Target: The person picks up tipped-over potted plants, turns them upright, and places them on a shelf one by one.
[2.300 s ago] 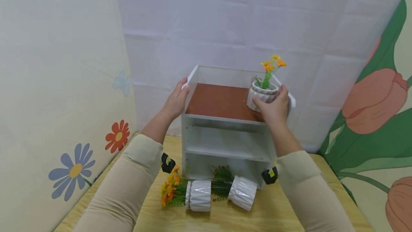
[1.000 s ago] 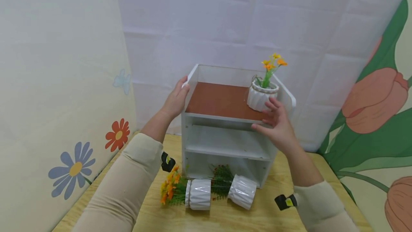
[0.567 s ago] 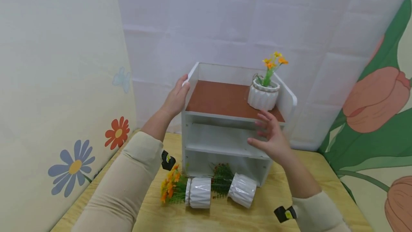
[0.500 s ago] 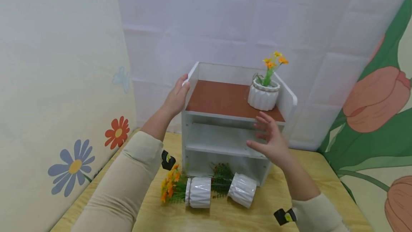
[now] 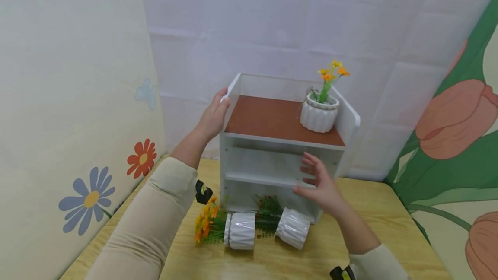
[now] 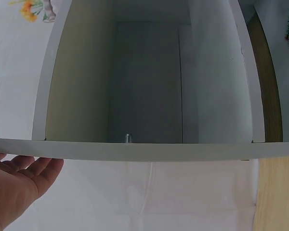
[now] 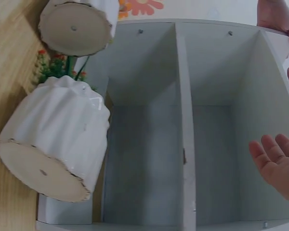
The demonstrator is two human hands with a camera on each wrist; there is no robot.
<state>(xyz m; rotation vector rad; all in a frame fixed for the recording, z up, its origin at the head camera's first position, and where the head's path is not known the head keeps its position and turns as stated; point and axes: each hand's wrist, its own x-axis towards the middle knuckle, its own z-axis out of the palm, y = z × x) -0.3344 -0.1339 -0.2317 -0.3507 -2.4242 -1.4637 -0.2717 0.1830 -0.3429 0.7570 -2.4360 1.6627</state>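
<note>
My left hand (image 5: pixel 213 118) grips the upper left side panel of a small white shelf unit (image 5: pixel 264 135) with a brown top. In the left wrist view its fingertips (image 6: pixel 50 171) lie against the panel's outer face. On the right of the top stands a white fluted flower pot (image 5: pixel 319 116), upright, with orange-yellow flowers. My right hand (image 5: pixel 319 189) is in front of the lower shelves, fingers loosely spread, holding nothing. Below it a white pot (image 5: pixel 293 228) with red-dotted greenery lies on its side; beside that lies another white pot (image 5: pixel 241 231) with orange flowers.
The shelf unit stands on a wood-grain table (image 5: pixel 373 211), near a white cloth backdrop (image 5: pixel 272 20). Flower-printed panels (image 5: pixel 91 202) rise on both sides. Both lying pots are right before the unit's bottom compartment.
The right hand has let go of the upright flower pot and moved down and toward me, in front of the shelves. That pot stays on top. My left hand keeps its place.
</note>
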